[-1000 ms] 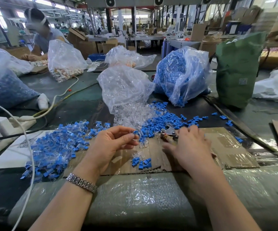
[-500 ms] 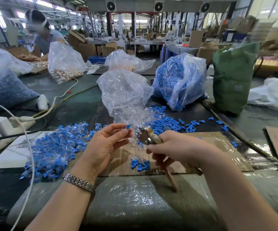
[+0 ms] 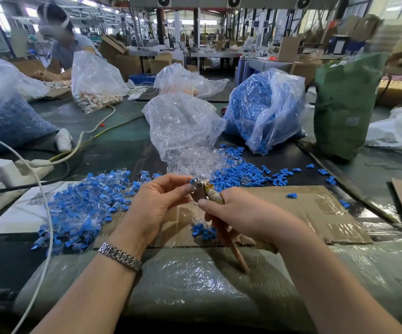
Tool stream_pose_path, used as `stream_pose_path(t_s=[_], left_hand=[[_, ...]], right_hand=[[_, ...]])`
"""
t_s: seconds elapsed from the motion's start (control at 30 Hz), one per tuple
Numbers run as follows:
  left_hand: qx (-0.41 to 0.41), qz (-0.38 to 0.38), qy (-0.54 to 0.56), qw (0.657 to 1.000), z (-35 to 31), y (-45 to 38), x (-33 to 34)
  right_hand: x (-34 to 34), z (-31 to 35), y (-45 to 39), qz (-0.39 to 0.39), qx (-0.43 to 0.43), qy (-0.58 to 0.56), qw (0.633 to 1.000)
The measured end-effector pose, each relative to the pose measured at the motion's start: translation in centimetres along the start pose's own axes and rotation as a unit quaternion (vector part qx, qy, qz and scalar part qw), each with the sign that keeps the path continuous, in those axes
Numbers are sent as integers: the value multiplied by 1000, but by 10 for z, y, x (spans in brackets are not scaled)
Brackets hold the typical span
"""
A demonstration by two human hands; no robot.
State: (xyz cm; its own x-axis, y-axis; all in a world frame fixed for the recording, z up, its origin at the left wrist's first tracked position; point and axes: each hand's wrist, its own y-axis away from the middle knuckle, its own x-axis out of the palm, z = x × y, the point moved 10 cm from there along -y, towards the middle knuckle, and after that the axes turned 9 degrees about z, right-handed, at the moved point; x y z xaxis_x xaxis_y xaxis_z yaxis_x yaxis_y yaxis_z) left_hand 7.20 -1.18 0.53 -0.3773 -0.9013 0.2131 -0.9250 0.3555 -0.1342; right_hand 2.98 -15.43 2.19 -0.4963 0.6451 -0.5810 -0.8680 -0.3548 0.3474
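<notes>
A second ago the right hand [image 3: 243, 214] lay over the pliers [image 3: 201, 192] on the cardboard sheet [image 3: 310, 208]. Since then it has lifted the tool and carried it leftward, and the metal head now meets the left hand's fingertips at the centre of the frame, closer than half a second ago. The left hand [image 3: 159, 204] has barely moved.

The left hand, palm turned inward and fingers curled narrow, pinches a small blue piece [image 3: 193, 181] between thumb and forefinger, right against the tool's tip. The right hand is wrapped round the pliers' tan handles, one of which juts down towards the lower centre of the frame; how far the tool's mouth is open cannot be told.

A metal bracelet [image 3: 120, 256] circles the left wrist. A heap of blue pieces [image 3: 79, 208] spreads at centre left, clear plastic parts [image 3: 195, 160] spill from a clear bag [image 3: 180, 124] just above the hands, and a bag of blue parts [image 3: 262, 109] stands at upper centre right beside a green sack [image 3: 344, 104].
</notes>
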Motion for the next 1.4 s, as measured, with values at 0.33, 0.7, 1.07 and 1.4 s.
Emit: stream_pose_path(t_s=[0.33,0.7,1.07,1.4], left_hand=[[14,-37,-108,993,-4,3,-9],[44,-150,-430,889,-31,12,-18],[-44,94,-464,880,-2,11,22],[-53,103,-496,861,8,6,22]], right_hand=[[0,-9,-3,-4,14,-19,1000],[-67,-68,5,-202,204,253,924],[-7,-18,6,-84,-78,161,980],[-12,-20,4,-121,-91,157,976]])
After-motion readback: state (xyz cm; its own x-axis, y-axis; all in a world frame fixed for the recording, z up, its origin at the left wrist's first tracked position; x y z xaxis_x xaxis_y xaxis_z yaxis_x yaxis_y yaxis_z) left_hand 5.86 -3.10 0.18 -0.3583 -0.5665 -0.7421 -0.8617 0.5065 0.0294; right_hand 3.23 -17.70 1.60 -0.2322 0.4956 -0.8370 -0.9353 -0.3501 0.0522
